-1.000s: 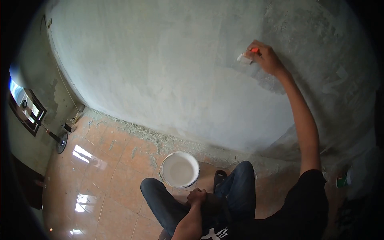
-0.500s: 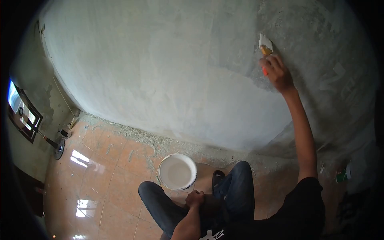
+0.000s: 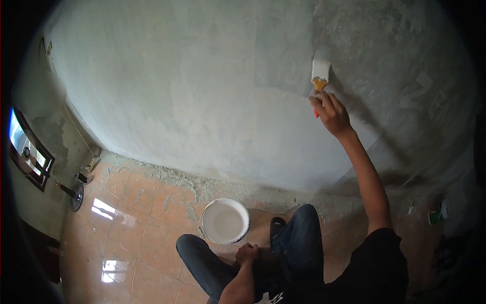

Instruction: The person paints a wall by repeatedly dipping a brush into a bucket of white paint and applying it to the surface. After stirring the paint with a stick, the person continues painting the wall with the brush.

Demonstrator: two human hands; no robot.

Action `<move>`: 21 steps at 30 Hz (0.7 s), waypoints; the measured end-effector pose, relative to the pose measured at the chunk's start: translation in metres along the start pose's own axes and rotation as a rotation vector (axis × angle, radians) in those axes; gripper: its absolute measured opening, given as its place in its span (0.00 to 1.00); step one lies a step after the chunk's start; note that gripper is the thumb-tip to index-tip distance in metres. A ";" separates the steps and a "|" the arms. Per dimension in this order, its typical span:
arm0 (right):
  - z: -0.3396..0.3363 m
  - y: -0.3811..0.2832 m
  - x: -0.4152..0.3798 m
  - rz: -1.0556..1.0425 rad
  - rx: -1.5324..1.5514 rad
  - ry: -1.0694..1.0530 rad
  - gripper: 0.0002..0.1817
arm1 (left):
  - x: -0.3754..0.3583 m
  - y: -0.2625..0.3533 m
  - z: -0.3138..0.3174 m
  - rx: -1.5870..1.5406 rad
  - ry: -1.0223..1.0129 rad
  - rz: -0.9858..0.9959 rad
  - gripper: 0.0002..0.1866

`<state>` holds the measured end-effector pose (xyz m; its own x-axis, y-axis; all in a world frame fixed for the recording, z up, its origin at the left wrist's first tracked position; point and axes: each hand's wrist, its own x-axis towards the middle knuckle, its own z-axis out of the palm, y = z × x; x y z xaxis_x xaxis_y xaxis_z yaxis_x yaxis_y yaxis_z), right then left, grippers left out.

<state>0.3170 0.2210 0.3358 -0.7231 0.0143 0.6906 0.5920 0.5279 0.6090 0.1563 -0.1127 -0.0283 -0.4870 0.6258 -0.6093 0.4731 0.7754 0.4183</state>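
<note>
My right hand point(image 3: 330, 112) is raised against the grey plastered wall point(image 3: 202, 91) and grips a paintbrush point(image 3: 319, 73) with an orange-red handle. Its white bristles point up and press on the wall, at the border between the paler coated area and the rough darker plaster on the right. My left hand point(image 3: 247, 253) rests closed on my knee, between my legs in dark jeans, with nothing visible in it. A white bucket point(image 3: 225, 221) of white liquid stands on the floor just in front of my knees.
Orange floor tiles point(image 3: 131, 223) stretch to the left, with plaster debris along the wall's foot. A fan base point(image 3: 77, 196) and a window point(image 3: 28, 152) are at the far left. A green can point(image 3: 434, 215) sits on the floor at the right.
My right hand has turned the brush from sideways to bristles up and drawn it down and slightly left along the wall. My left hand has stayed on my knee.
</note>
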 end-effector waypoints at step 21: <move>-0.008 0.071 0.044 0.349 0.635 -0.309 0.11 | 0.000 0.000 0.002 0.006 -0.001 -0.010 0.21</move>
<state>0.3300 0.2522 0.4121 -0.6539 0.4548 0.6047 0.5540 0.8321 -0.0267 0.1575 -0.1129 -0.0296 -0.4906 0.6182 -0.6141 0.4728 0.7808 0.4083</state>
